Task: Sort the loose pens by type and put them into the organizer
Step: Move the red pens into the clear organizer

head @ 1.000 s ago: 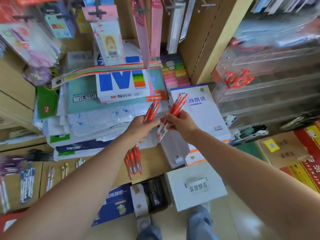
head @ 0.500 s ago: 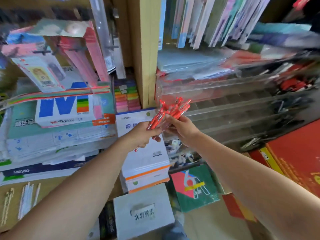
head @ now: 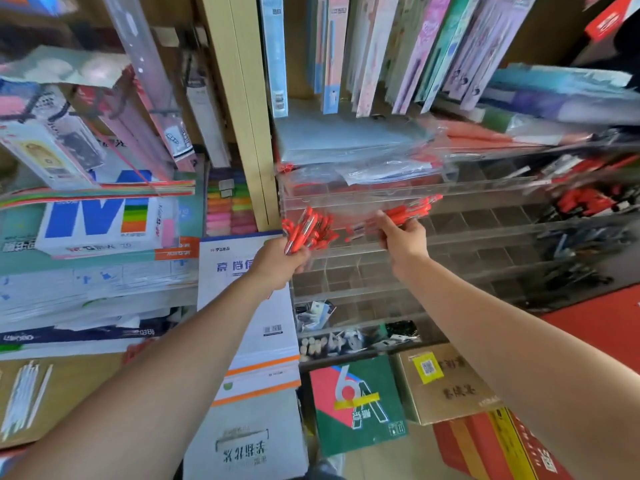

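Head view: two bunches of red pens are held at the clear organizer, neither released.
The left bunch is gripped by the left hand, fingers curled round it, at the organizer's left end. The right bunch is clamped by the right hand at an upper compartment. The far-right compartments are already stocked, so sorting is judged partly done.

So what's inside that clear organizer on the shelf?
Red pens and dark pens at the organizer's right, small items in the bottom row. The left hand and right hand, gripping red pen bundles, cover compartments behind them.
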